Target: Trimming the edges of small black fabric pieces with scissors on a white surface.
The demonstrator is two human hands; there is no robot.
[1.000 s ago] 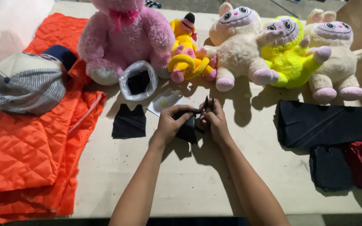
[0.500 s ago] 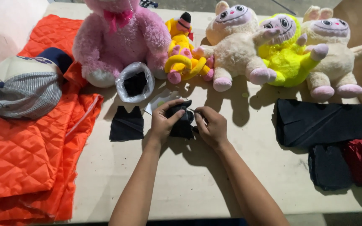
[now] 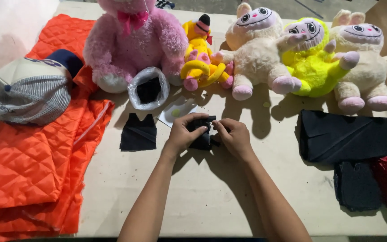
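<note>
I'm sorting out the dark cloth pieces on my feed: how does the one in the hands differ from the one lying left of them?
The black cloth in the hands is bunched up and gripped by both the left hand and right hand. The flat black cloth lies spread out on the table, untouched, below the plastic bag. The flat one shows more area; the held one looks compact. Both are dark fabric.

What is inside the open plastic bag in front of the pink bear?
Dark, black-looking contents fill the mouth of the plastic bag, perhaps fabric. Anything lower down is hidden by its rolled rim and walls.
</note>
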